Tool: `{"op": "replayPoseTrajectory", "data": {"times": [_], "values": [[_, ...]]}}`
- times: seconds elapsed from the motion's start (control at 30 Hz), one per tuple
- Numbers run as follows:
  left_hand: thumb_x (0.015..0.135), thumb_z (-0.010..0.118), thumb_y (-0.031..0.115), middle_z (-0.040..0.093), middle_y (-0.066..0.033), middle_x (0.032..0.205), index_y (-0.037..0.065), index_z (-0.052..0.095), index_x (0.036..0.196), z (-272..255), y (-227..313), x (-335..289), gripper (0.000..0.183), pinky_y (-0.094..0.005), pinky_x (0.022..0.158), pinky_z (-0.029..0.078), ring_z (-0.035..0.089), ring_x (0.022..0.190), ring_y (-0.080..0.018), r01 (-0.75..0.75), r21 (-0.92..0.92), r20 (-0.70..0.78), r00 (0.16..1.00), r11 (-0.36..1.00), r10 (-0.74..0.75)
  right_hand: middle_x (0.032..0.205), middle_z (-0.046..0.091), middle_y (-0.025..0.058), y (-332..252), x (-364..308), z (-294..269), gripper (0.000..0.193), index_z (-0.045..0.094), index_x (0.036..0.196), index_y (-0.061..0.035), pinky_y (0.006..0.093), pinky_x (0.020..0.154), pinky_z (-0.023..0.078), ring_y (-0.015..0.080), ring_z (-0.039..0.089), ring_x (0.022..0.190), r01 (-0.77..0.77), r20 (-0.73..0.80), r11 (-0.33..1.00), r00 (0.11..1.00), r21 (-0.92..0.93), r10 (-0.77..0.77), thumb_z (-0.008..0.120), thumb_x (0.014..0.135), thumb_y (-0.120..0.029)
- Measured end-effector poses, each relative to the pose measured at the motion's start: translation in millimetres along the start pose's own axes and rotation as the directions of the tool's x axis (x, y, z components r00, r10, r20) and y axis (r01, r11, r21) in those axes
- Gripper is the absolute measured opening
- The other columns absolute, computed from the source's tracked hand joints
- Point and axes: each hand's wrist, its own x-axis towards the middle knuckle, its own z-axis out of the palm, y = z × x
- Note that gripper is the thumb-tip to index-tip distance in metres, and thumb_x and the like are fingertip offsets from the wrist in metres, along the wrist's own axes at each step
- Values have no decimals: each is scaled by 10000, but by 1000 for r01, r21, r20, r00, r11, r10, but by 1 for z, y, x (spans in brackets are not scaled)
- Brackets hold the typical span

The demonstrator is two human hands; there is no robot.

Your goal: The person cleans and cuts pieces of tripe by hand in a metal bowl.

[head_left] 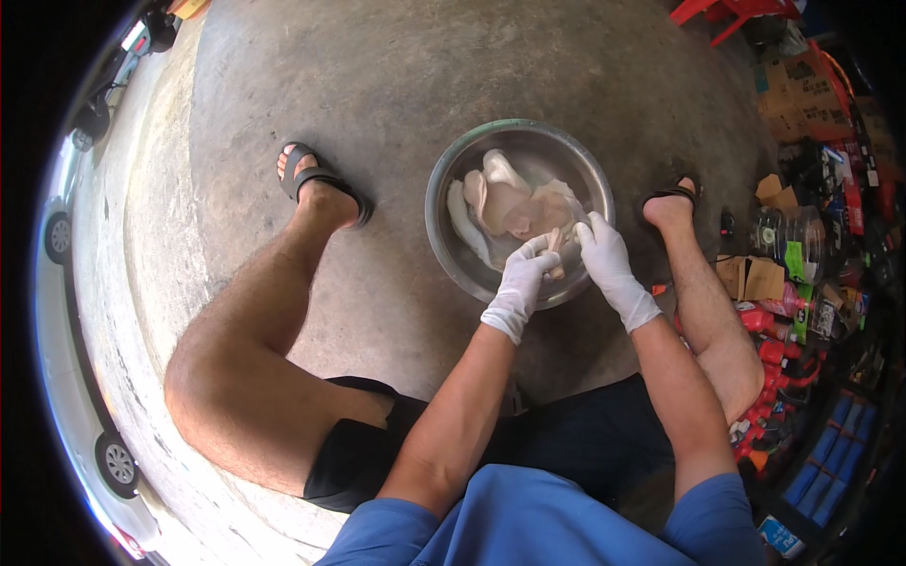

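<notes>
A round metal bowl [444, 222] sits on the concrete floor between my feet. Pale raw meat pieces [505, 203] lie in it. My left hand [521, 281], in a white glove, pinches a small pale piece of meat [557, 241] at the bowl's near side. My right hand [609, 259], also in a white glove, grips the same piece from the right. Both hands meet over the bowl's near rim.
My bare legs and sandalled feet [316, 184] flank the bowl. Cardboard boxes [802, 94], bottles and red packages [774, 340] crowd the right side. Parked cars [85, 453] line the far left edge. Grey concrete floor [377, 75] extends beyond the bowl.
</notes>
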Motion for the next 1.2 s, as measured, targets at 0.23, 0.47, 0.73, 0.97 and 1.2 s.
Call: {"op": "replayPoseTrajectory", "data": {"times": [0.23,0.47,0.73,0.97,1.2], "values": [[864,520,-3,644,-91,1088,-23,519,1291,-8,-2,-1,427,-258,726,505,626,846,-163,103,-331,208,978,938,-34,923,645,165,-21,-15,-12,209,595,974,-62,467,678,497,373,630,820,294,228,923,944,-246,-240,525,910,-249],[865,524,-14,636,-71,1077,-27,537,1249,-19,-6,4,385,-262,725,505,604,816,-134,83,-333,191,981,939,-19,860,640,145,-26,-15,-10,197,586,929,-73,481,667,493,367,630,785,250,168,932,963,-264,-211,516,909,-256],[864,523,-14,624,-94,1174,-28,521,1287,-13,-9,0,424,-278,797,503,624,889,-153,88,-358,162,986,929,-31,902,655,151,-13,-8,-13,217,603,965,-59,464,678,502,359,637,809,217,111,945,975,-244,-195,517,909,-250],[868,508,-8,630,-70,1109,-27,508,1296,-4,-9,-1,429,-276,754,496,606,809,-127,92,-390,205,979,916,-11,899,654,145,-3,-7,-9,207,606,981,-69,466,680,502,365,633,813,169,118,945,983,-281,-140,526,905,-244],[870,517,-11,635,-61,1058,-45,530,1260,-10,-9,2,392,-265,727,486,577,742,-128,23,-321,164,986,947,31,911,656,143,-32,-14,-15,212,615,972,-75,462,705,500,353,631,841,297,255,947,932,-126,-258,528,897,-252]]}}
